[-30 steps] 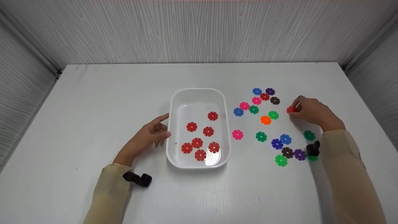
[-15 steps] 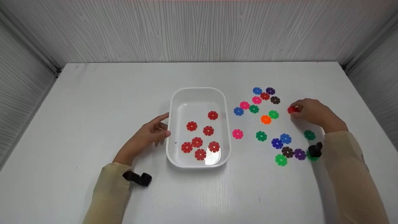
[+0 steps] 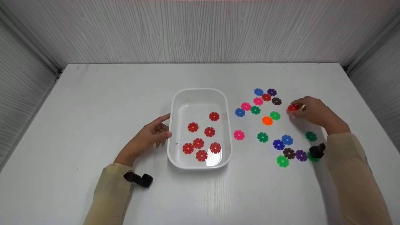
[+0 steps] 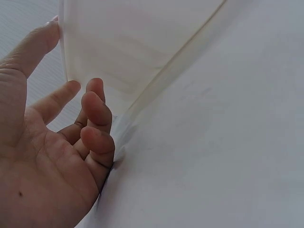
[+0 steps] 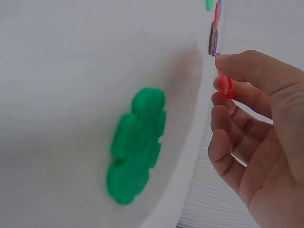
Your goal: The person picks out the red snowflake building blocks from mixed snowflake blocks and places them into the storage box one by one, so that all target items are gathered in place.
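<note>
My right hand (image 3: 312, 112) pinches a red notched plastic disc (image 3: 292, 107) between thumb and forefinger, over the right part of the table. The right wrist view shows this red disc (image 5: 225, 85) nearly edge-on, the other fingers loosely bent beneath. My left hand (image 3: 147, 137) is at the left side of a white tray (image 3: 170, 150), thumb and forefinger tips touching its rim. Seen from the left wrist, those two fingers lie fairly straight against the tray wall (image 4: 128, 42), and the remaining fingers bend inward. Several red discs (image 3: 209, 131) lie flat inside the tray.
Loose discs are scattered right of the tray: pink (image 3: 239, 135), orange (image 3: 267, 121), blue (image 3: 287, 139), brown (image 3: 276, 101), purple (image 3: 301, 155) and green. One red disc (image 3: 266, 97) lies among them. A green disc (image 3: 311, 136) is beneath the right wrist. A patterned wall (image 3: 200, 31) rises behind the table.
The red disc in my right hand has turned, showing more of its face, while the fingers shifted slightly. The left hand and tray have stayed put.
</note>
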### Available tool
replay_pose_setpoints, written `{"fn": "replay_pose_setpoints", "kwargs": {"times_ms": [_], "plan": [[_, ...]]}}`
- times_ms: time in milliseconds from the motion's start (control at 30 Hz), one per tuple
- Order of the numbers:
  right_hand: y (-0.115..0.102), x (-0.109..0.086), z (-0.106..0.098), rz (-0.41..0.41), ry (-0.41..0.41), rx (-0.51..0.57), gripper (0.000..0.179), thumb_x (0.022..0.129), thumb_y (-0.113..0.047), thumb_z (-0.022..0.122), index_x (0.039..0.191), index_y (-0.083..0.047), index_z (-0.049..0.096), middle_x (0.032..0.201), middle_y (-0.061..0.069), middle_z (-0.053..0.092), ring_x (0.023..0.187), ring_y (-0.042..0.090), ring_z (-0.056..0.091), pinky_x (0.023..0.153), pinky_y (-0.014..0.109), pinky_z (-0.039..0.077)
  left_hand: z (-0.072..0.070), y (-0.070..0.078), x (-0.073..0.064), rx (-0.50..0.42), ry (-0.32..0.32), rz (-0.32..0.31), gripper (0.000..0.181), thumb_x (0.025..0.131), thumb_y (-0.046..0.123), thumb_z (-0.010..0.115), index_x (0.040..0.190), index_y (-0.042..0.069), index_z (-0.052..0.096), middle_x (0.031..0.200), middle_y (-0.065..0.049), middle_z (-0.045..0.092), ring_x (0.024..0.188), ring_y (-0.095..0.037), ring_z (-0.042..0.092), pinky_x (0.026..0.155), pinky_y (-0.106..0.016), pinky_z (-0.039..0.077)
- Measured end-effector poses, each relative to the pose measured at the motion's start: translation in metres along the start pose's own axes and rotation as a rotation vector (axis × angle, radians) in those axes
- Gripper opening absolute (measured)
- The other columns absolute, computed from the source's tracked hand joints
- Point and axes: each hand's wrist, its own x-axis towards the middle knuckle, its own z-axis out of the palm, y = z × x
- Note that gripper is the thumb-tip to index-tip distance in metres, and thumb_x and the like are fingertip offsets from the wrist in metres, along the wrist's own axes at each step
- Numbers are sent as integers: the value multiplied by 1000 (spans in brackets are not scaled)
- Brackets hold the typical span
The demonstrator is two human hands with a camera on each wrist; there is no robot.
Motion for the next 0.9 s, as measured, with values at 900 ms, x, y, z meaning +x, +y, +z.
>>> {"fn": "replay_pose_setpoints", "kwargs": {"times_ms": [900], "plan": [[-152,-14,47,-450,245,82,40,85,-23,74,121,-8,64,105,8,62,93,22,57,74,36,55,0,0,2,-32,-8,6,65,92,22,63,151,19,33,104,-7,54,72,-13,51,59,-20,43]]}}
